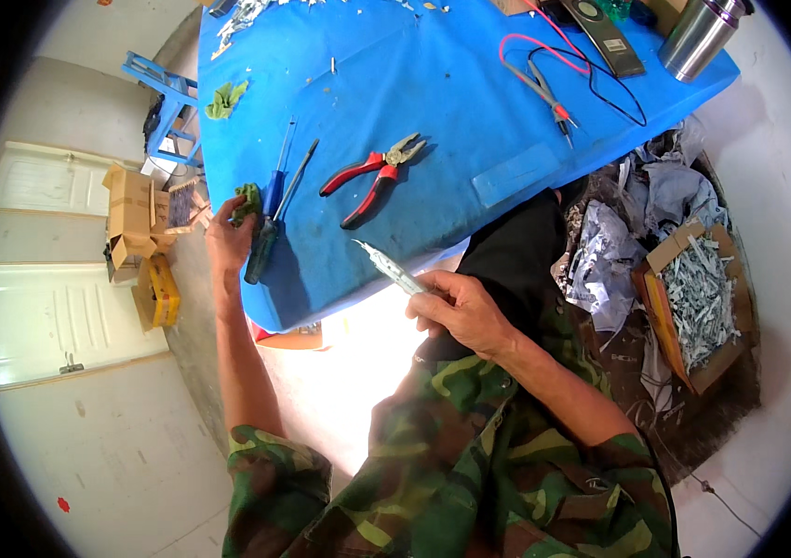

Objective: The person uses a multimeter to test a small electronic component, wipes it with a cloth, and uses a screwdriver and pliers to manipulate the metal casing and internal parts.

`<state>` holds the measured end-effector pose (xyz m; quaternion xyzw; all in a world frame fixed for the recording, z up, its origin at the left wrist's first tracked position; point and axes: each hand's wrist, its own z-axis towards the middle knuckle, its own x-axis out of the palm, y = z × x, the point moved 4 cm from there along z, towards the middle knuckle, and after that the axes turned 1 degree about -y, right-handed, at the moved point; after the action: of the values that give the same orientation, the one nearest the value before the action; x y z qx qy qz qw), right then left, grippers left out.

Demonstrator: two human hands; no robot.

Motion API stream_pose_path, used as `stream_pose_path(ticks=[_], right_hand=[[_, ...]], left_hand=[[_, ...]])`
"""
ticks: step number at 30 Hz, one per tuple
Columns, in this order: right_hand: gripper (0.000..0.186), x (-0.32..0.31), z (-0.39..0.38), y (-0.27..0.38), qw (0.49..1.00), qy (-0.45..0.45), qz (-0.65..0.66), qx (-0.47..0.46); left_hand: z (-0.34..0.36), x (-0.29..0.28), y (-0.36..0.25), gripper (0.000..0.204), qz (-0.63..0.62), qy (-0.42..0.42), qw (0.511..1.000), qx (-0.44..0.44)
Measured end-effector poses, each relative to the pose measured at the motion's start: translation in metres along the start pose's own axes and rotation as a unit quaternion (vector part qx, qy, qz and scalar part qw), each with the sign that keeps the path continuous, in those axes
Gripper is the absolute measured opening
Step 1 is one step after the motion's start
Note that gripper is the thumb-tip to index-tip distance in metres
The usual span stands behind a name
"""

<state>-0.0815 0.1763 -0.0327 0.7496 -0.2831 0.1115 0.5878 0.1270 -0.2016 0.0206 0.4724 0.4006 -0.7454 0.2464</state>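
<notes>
My left hand [228, 237] grips a crumpled green cloth [248, 200] at the left edge of the blue-covered table [470, 84]. Just right of it lie a blue-handled screwdriver [274, 191] and a dark green-handled screwdriver [263, 246]. My right hand [456, 312], in front of the table's near edge, is closed on a slim whitish tool with a thin pointed tip [386, 265]; I cannot make out exactly what it is. Red-and-black pliers [382, 167] lie open on the table beyond it.
Red and black probe leads [554, 102], a dark meter-like device [605, 37] and a steel flask [698, 42] sit at the back right. Waste-filled boxes [689, 307] and plastic bags [600, 260] are at floor level right. Cardboard boxes [135, 209] and a blue stool [167, 102] stand left.
</notes>
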Motion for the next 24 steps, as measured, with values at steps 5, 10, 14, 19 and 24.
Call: stream_pose_path(ticks=[5, 10, 14, 19, 24], right_hand=[[0.026, -0.001, 0.006, -0.004, 1.0, 0.016, -0.011, -0.002], [0.02, 0.004, 0.011, -0.001, 1.0, 0.0, -0.026, -0.011], [0.014, 0.005, 0.01, -0.004, 0.999, -0.021, -0.022, -0.022], [0.012, 0.001, 0.008, 0.0, 0.997, -0.03, -0.06, -0.031], [0.017, -0.001, 0.007, -0.001, 0.999, -0.019, -0.04, -0.031]], left_hand=[[-0.025, -0.029, -0.024, 0.036, -0.068, -0.08, 0.992, -0.064], [-0.123, -0.034, -0.159, 0.031, -0.148, -0.026, 0.987, 0.056], [-0.183, 0.009, -0.232, 0.032, -0.241, 0.094, 0.959, 0.117], [-0.18, 0.025, -0.235, 0.022, -0.143, 0.048, 0.974, 0.167], [-0.151, 0.023, -0.218, 0.015, -0.078, -0.032, 0.978, 0.192]])
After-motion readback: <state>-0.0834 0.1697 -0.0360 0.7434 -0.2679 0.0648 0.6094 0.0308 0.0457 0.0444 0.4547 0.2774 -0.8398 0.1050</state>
